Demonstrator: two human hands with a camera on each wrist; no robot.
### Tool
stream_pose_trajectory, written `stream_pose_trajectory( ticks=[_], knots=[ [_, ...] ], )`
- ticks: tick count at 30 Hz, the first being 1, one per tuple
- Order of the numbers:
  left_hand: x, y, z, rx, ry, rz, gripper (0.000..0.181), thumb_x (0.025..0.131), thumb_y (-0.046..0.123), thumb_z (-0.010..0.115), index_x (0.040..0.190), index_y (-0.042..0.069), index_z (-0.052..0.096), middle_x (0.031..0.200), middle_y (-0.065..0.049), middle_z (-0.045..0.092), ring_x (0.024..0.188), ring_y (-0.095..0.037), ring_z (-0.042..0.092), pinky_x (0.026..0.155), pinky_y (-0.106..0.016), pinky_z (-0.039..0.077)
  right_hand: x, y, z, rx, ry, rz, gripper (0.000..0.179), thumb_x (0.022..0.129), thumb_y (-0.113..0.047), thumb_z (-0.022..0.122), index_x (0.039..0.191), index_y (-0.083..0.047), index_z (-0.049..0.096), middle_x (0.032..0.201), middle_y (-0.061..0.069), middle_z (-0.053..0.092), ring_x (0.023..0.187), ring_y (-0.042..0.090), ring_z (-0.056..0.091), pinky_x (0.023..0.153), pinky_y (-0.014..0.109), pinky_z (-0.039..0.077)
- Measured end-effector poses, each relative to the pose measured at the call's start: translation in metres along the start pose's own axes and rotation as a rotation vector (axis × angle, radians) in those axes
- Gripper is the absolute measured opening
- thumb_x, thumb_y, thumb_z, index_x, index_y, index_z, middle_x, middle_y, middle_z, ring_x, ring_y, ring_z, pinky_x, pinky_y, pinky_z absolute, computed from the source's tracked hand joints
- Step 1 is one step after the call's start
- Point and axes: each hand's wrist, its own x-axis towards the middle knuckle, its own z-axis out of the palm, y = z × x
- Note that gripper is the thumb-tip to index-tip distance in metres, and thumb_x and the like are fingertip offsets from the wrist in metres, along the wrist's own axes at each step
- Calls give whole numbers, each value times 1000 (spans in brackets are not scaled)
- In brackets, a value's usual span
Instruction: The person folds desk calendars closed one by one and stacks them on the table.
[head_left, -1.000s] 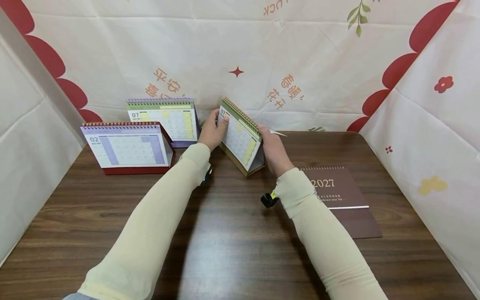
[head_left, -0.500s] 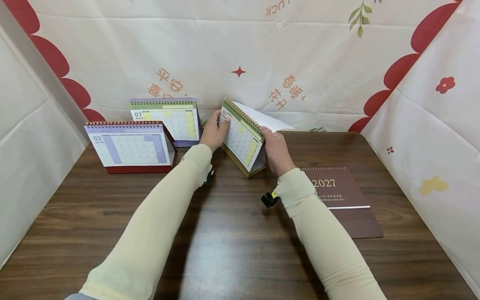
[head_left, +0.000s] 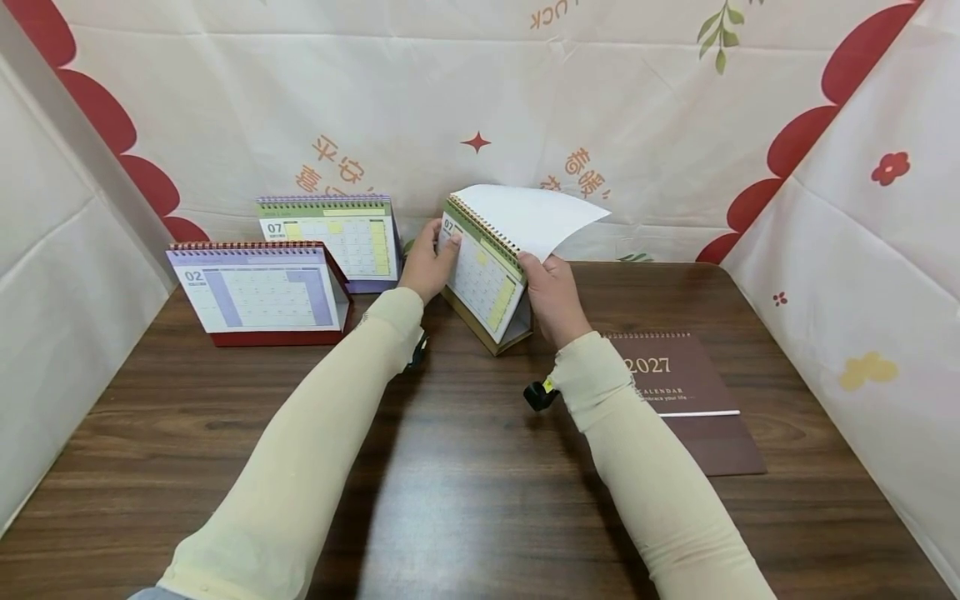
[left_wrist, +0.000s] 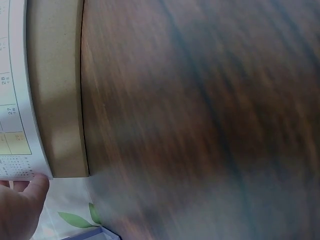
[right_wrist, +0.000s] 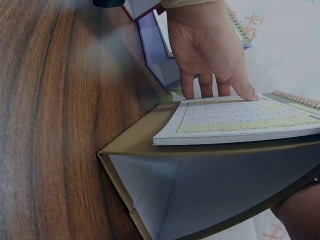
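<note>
A tan-based desk calendar stands at an angle near the back of the table, its July page facing me. My left hand holds its left edge, thumb on the front page and the other fingers behind. At the top right corner, by the spiral binding, my right hand grips the calendar with the thumb in front. A blank white page arches up behind the binding, over the right hand's fingers. The right wrist view shows the hollow triangular stand from its end; only part of the right hand appears there.
To the left stand a red-based desk calendar showing February and, behind it, a purple-based desk calendar showing July. A brown 2027 calendar lies flat at right, partly under the right sleeve. A printed cloth hangs behind the table.
The white page behind the tan-based calendar has risen from a small tip to a broad arched sheet. Both hands have stayed nearly where they were.
</note>
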Motion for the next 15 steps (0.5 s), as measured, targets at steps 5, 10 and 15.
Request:
stream_pose_trajectory(
  ticks=[5, 10, 15],
  knots=[
    [-1, 1, 0, 38, 12, 14, 58, 103, 48, 43, 151, 16, 35, 141, -7, 47, 126, -19, 46, 105, -38, 38, -1, -4, -1, -71, 6, -74, 37, 105, -24, 48, 122, 3, 66, 114, 20, 69, 93, 18, 68, 81, 27, 51],
    [-3, 3, 0, 57, 23, 19, 56, 104, 46, 43, 150, 15, 36, 143, -8, 46, 129, -20, 44, 106, -38, 37, -2, -6, -2, -160, 8, -103, 38, 104, -25, 48, 122, 1, 68, 113, 17, 70, 95, 20, 69, 74, 25, 52],
    [-4, 2, 0, 41, 12, 7, 57, 104, 46, 43, 151, 16, 35, 142, -8, 46, 125, -20, 47, 103, -39, 39, -4, -5, -3, -311, 25, -159, 40, 102, -27, 47, 89, 3, 70, 86, 12, 70, 61, 14, 59, 49, 26, 40]
  ],
)
